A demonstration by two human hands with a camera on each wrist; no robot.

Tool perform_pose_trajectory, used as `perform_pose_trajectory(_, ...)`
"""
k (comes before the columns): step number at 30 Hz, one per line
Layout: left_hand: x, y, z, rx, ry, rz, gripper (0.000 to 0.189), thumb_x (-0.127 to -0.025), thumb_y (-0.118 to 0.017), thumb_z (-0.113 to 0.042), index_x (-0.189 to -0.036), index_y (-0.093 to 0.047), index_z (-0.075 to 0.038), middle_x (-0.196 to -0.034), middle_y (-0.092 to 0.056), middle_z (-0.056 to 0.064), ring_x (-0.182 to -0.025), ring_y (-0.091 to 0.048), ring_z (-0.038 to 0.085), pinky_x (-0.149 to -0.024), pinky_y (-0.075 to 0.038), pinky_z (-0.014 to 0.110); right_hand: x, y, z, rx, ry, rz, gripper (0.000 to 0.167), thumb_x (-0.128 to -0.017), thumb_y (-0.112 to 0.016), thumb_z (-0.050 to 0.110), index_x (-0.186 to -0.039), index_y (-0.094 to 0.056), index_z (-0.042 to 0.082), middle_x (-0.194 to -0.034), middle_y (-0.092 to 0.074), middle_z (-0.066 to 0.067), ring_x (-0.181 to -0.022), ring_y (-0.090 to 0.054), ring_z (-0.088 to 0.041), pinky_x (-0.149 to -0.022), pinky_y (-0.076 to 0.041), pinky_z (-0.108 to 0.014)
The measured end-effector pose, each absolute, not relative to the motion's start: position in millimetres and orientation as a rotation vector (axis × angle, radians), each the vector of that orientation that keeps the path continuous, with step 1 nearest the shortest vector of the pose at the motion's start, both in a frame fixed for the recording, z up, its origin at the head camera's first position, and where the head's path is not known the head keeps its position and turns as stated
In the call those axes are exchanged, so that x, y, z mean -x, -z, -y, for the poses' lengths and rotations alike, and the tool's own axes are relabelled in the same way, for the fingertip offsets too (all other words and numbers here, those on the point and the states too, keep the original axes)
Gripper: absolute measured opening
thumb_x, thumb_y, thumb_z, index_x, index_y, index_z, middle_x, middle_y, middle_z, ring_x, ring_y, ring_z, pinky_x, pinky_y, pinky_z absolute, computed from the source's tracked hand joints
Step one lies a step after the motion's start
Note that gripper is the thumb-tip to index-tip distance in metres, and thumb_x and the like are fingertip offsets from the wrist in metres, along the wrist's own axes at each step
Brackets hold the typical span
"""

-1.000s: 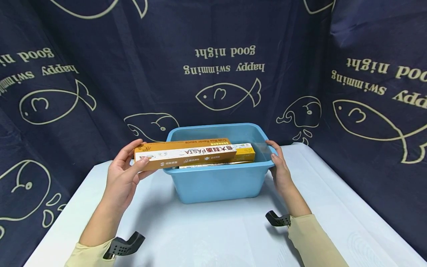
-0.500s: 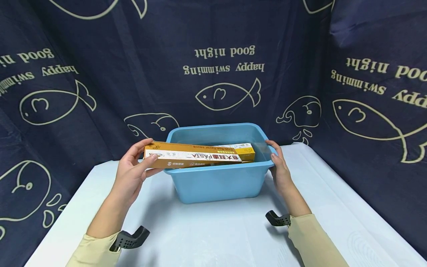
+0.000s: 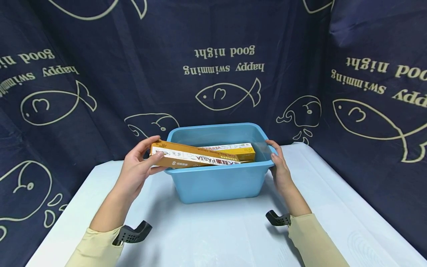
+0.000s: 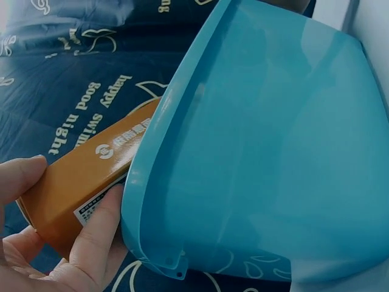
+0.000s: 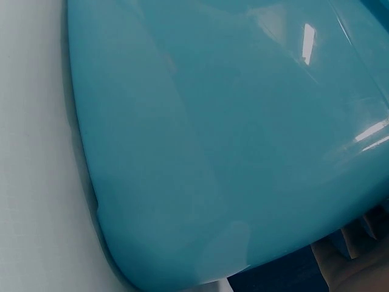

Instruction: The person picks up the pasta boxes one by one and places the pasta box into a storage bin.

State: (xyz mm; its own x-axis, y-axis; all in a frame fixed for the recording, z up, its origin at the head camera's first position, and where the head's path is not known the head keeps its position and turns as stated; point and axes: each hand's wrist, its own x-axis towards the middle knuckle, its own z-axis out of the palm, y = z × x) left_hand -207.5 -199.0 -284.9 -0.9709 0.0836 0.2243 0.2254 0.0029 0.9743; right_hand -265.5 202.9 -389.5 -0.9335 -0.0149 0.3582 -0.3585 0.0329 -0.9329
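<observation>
My left hand (image 3: 135, 168) pinches the left end of a long orange-brown pasta box (image 3: 186, 155), thumb on the near side. The box slants, its left end raised above the rim and its right end lowered inside a light blue plastic bin (image 3: 217, 185). In the left wrist view, the fingers lie around the end of the pasta box (image 4: 85, 176), close to the rim. My right hand (image 3: 281, 168) grips the bin's right rim. A yellow and white pasta box (image 3: 245, 151) lies in the bin behind the held one. The right wrist view mostly shows the bin's wall (image 5: 182, 152).
The bin stands on a table with a white cover (image 3: 213, 233). A dark blue curtain (image 3: 227, 33) with fish drawings hangs behind and along both sides. Black wrist mounts (image 3: 135, 233) sit at both sleeves.
My left hand has moved right with the orange-brown pasta box, whose right end has sunk lower into the bin while its left end rose slightly. The right hand and bin have stayed put.
</observation>
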Motion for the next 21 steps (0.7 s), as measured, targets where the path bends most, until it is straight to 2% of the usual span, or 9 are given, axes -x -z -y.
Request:
perform_pose_trajectory(7,209.9,281.7,198.2,0.349,2.045,2.248,0.059,-0.095,-0.069,-0.019,-0.148,-0.044,-0.016,-0.139,-0.039,0.001,-0.124,-0.052,0.033,-0.086,-0.058,0.035,264.8,389.5,-201.8,-0.375,-1.999,2.065,0.056,-0.098,-0.03,0.039,-0.152,-0.029,0.026,-0.166,-0.014,-0.004,-0.151,-0.015,-0.038,-0.118,-0.006,-0.073)
perform_pose_trajectory(13,213.5,281.4,198.9,0.393,1.986,2.315,0.057,-0.096,-0.067,-0.02,-0.148,-0.044,-0.016,-0.144,-0.037,0.006,-0.123,-0.054,0.035,-0.087,-0.058,0.038,265.1,389.6,-201.3,-0.377,-2.007,2.058,0.056,-0.097,-0.031,0.04,-0.152,-0.029,0.026,-0.164,-0.017,-0.006,-0.149,-0.018,-0.037,-0.118,-0.008,-0.072)
perform_pose_trajectory(21,222.5,281.3,199.7,0.404,1.833,2.44,0.068,-0.093,-0.071,-0.02,-0.153,-0.038,-0.018,-0.154,-0.04,0.01,-0.114,-0.066,0.022,-0.089,-0.058,0.034,265.1,388.9,-202.3,-0.382,-2.002,2.053,0.056,-0.097,-0.031,0.04,-0.151,-0.029,0.027,-0.164,-0.017,-0.005,-0.149,-0.018,-0.037,-0.118,-0.007,-0.072)
